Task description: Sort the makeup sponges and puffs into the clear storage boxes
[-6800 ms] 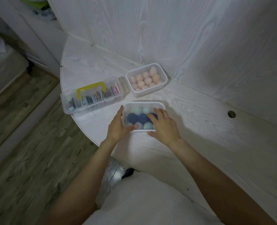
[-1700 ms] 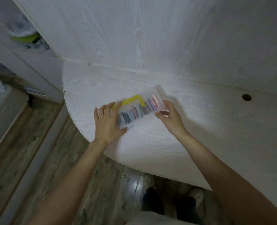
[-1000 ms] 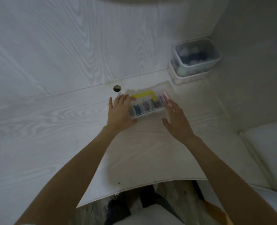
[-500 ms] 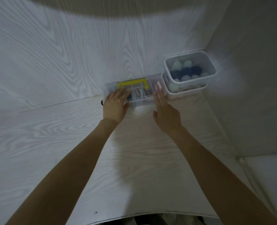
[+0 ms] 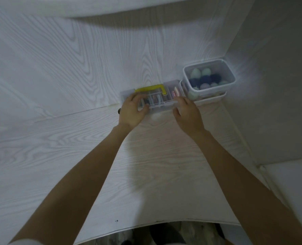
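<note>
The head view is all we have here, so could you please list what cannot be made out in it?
- Lower box: its contents are hidden by the upper box stacked on it.
- Divided case: its small items are blurred; the left hand covers its left end.
- Right hand: whether it grips or only touches the case is unclear.
- Dark spot on the desk: too small to identify.

Single head view, wide-angle, looking forward-down at desk [image 5: 146,165] corner, close.

A clear divided box with a yellow handle [image 5: 151,98] sits against the wall. Just right, a clear tub of blue and mint sponges [image 5: 208,78] is stacked on another tub [image 5: 212,99].
</note>
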The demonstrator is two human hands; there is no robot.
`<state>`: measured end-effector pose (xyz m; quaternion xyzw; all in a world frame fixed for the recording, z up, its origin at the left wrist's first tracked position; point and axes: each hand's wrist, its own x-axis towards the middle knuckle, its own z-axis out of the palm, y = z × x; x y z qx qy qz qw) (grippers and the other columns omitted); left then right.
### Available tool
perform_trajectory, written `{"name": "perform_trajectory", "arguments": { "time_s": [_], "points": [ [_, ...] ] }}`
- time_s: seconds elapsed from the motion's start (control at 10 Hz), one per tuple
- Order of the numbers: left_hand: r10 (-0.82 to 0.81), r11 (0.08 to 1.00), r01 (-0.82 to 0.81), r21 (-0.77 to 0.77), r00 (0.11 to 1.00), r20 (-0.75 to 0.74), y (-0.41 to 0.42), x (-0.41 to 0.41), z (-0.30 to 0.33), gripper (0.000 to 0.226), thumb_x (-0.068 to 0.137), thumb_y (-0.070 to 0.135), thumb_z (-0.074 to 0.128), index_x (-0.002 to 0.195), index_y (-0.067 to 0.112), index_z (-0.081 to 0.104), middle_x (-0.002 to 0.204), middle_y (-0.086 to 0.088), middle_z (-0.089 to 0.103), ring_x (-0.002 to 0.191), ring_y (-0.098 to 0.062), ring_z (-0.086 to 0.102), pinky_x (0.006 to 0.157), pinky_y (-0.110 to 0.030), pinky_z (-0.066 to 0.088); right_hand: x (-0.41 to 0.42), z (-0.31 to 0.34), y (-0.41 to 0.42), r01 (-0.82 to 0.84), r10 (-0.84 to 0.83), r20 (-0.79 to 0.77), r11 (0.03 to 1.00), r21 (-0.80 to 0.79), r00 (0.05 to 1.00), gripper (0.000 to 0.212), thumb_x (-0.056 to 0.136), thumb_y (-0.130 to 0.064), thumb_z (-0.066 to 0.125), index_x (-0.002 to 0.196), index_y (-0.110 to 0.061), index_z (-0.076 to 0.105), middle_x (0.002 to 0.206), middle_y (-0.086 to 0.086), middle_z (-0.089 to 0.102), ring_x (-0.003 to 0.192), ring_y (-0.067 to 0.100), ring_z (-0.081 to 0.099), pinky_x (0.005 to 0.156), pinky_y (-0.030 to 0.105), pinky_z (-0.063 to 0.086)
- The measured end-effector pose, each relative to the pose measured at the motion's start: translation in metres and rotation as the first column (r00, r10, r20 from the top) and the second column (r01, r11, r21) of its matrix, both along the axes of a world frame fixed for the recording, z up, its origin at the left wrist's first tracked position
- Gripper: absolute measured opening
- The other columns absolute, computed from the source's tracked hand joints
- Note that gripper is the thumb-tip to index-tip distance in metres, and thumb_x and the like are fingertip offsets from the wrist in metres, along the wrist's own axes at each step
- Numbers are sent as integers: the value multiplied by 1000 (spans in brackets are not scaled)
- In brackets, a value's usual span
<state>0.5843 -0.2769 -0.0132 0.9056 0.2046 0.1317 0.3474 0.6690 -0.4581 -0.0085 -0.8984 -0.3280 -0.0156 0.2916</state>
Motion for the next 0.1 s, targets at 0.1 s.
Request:
{"name": "perform_trajectory", "arguments": {
  "time_s": [0.1],
  "points": [
    [157,935,-125,-332,985,71,-10,-23,22,25,86,34,56,107,24,64,100,6,66,97,-14,62,87,-28,46,-22,14,-3,107,-121,53,972,208,991,21,87,-11,54,103,-3,64,92,16,68,86,33,62,76,36,48]
  ]
}}
